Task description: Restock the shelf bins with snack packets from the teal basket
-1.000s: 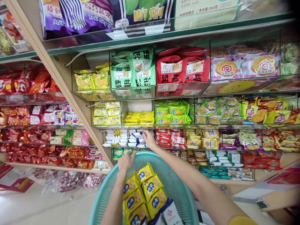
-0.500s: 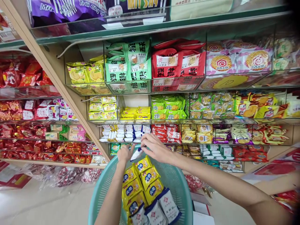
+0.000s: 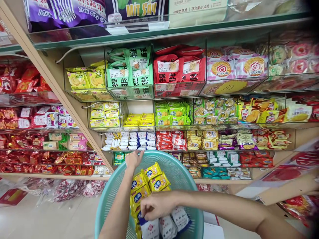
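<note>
My left hand (image 3: 133, 160) grips the far rim of a teal plastic basket (image 3: 171, 157), fingers curled over its edge. Inside the basket lie several yellow packets (image 3: 153, 171), and nearer me several white and blue packets (image 3: 179, 217). Over them my right hand (image 3: 158, 205) is low in the basket, its fingers bent together on a white and blue packet (image 3: 150, 228) at the front left of the white ones. Its palm and forearm cover part of the yellow packets.
Shelves with glass fronts (image 3: 174, 127) hold rows of snack packets beyond the basket. White and blue packets (image 3: 142, 139) fill a bin just past its rim. A slanted wooden post (image 3: 67, 103) stands at left; bagged goods (image 3: 69, 190) lie on the floor.
My right hand has come down from the basket's far rim to the near packets, bringing the white and blue packet. The left hand stays on the rim. The view has shifted slightly right.
</note>
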`<state>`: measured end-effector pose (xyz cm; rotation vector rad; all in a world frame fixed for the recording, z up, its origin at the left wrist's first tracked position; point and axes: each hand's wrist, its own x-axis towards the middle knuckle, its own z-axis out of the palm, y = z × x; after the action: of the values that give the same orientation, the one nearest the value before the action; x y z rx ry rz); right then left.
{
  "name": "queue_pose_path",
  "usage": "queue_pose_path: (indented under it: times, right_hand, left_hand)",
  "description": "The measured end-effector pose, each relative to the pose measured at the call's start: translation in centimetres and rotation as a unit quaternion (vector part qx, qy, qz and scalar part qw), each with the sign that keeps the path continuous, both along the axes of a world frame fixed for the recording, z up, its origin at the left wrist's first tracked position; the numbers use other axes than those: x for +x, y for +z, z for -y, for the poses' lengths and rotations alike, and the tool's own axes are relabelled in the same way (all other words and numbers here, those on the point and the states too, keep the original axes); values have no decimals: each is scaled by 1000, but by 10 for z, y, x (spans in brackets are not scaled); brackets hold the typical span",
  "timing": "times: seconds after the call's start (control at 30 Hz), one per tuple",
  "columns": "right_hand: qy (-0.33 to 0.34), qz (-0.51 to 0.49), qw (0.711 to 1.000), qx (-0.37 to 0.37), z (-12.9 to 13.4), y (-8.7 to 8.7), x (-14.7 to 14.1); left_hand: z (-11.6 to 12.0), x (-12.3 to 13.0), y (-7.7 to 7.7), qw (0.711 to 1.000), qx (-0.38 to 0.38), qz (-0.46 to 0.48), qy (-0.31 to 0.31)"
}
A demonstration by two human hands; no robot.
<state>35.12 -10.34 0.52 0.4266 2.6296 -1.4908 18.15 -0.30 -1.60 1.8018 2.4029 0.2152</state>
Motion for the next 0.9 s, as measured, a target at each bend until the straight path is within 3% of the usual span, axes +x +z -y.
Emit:
queue_pose_path:
  times: [0.2,0.4,0.6,0.9]
  right_hand:
    - [37,30,985,165,19,-1,2]
    - [49,-39,956,287,26,-17,-2]
    - [59,-14,964,260,29,-30,-2]
    - [65,34,967,243,38,-25,-2]
  left_hand:
    - [1,1,2,1000,2,-2,-1]
    - [3,3,1,1000,9,-8,-4]
    - [4,5,-1,1000,15,-12,-10]
    - [6,5,-1,1000,10,-11,-5]
